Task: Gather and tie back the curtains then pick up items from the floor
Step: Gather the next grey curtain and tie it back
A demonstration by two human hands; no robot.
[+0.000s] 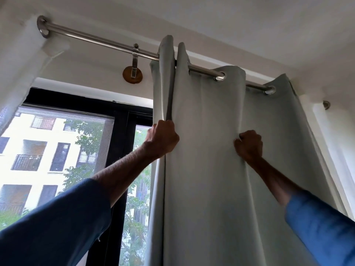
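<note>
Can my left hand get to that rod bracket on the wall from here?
Possibly. Nothing lies between the left hand and the bracket, but the hand grips the curtain edge, and the bracket sits well above it.

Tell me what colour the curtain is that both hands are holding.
The curtain is a plain pale grey-green with no pattern, seen in the head view.

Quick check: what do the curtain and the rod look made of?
The curtain looks like pale grey-green woven cloth, matte, probably thick: soft folds, little daylight through. The rod is metal, likely brushed steel: silvery, long highlights. The eyelets are shiny metal rings.
</note>
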